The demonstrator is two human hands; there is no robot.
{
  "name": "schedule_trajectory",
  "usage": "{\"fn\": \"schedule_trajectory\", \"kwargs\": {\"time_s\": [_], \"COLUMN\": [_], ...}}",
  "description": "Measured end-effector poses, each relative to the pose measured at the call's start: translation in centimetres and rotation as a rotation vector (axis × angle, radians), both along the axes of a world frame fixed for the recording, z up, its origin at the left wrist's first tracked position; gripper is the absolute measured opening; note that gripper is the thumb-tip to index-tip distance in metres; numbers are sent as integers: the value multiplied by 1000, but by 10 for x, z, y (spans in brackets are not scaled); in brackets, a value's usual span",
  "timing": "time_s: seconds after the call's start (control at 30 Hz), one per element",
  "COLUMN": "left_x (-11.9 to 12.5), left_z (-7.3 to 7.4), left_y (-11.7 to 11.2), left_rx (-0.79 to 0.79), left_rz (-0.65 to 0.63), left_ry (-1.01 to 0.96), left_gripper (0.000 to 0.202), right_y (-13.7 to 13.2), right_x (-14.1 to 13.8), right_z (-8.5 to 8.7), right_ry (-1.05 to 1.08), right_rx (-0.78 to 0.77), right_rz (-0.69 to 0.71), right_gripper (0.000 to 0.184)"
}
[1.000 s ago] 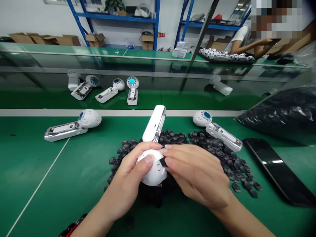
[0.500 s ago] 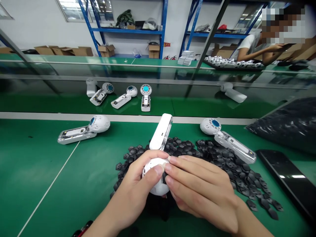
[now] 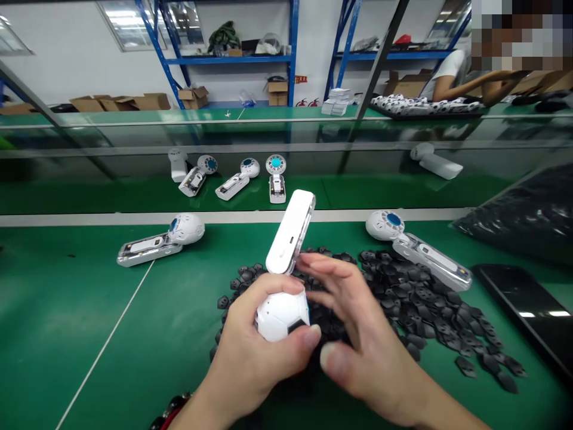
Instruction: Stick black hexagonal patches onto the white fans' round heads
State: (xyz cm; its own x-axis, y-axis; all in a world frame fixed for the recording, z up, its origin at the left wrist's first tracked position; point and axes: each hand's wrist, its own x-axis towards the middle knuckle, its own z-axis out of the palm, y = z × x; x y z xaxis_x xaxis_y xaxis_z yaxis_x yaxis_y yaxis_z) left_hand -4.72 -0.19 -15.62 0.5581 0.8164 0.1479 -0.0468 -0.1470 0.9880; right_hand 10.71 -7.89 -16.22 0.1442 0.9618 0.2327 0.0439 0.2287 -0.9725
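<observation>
My left hand (image 3: 264,352) is wrapped around the round head of a white handheld device (image 3: 280,313), its thumb across the lower front. The head is patterned like a football, with one black patch showing beside the thumb. The device's flat white handle (image 3: 290,233) points up and away, with a clear edge on its right side. My right hand (image 3: 353,340) is open just right of the head, fingers spread and curved. Its upper fingertips are close to the base of the handle; contact cannot be made out. Behind and below both hands lies a pile of small black patches (image 3: 416,298).
Similar white devices lie at the left (image 3: 154,245) and right (image 3: 430,257) of the green table (image 3: 80,310). A black phone-like slab (image 3: 532,316) and a dark plastic bag (image 3: 523,221) are at the right. A glossy panel behind reflects devices. Another person (image 3: 461,77) sits beyond.
My right hand has come off the ball head and opened to the right. The head has been turned in my left hand, so its smooth side and a black patch now show.
</observation>
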Motion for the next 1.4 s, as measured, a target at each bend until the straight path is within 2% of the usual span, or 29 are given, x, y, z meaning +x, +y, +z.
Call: {"fn": "schedule_trajectory", "kwargs": {"time_s": [0.07, 0.13, 0.33, 0.47, 0.6, 0.73, 0.8, 0.83, 0.9, 0.93, 1.0, 1.07, 1.17, 1.2, 1.33, 1.4], "left_x": [3, 6, 9, 8, 7, 0, -5, -6, -6, -5, -2, 0, 0, -1, -3, -2], "left_z": [2, 3, -4, -9, -8, -10, -12, -12, -9, -7, -2, 1, 0, -2, -10, -12], "left_y": [-3, -7, -9, -9, -9, -6, -5, -4, -3, -3, -1, 2, 9, 11, 13, 12], "left_rx": [146, 247, 420, 409, 426, 414, 379, 331, 201, 131, 31, -7, 43, 55, -17, -95], "left_rz": [31, 41, 27, 17, 24, 77, 130, 153, 201, 217, 233, 233, 203, 187, 95, 44], "left_ry": [-38, -72, -135, -119, -104, -26, -9, -14, -40, -40, -17, 44, 132, 139, 50, 21], "left_gripper": [29, 28, 27, 28, 28, 25, 37, 50, 87, 104, 124, 118, 80, 74, 84, 73], "right_y": [-1, -1, -3, -5, -5, 1, 8, 13, 21, 25, 30, 33, 35, 36, 40, 41], "right_x": [-12, -21, -25, -26, -27, -8, 11, 21, 39, 47, 57, 61, 59, 59, 58, 59], "right_z": [2, 5, 4, -2, -3, 3, 5, 4, -2, -6, -15, -24, -32, -33, -35, -34], "right_ry": [211, 284, 236, 233, 264, 194, 95, -39, -439, -641, -889, -944, -1014, -1028, -1044, -1044], "right_rx": [-193, -281, -225, -231, -205, -228, -212, -206, -240, -276, -345, -377, -395, -400, -422, -427], "right_rz": [105, 144, 134, 147, 141, 255, 235, 152, -82, -178, -265, -272, -301, -305, -294, -282], "right_gripper": [109, 130, 125, 121, 119, 130, 114, 94, 49, 33, 21, 18, 18, 18, 10, 9]}}
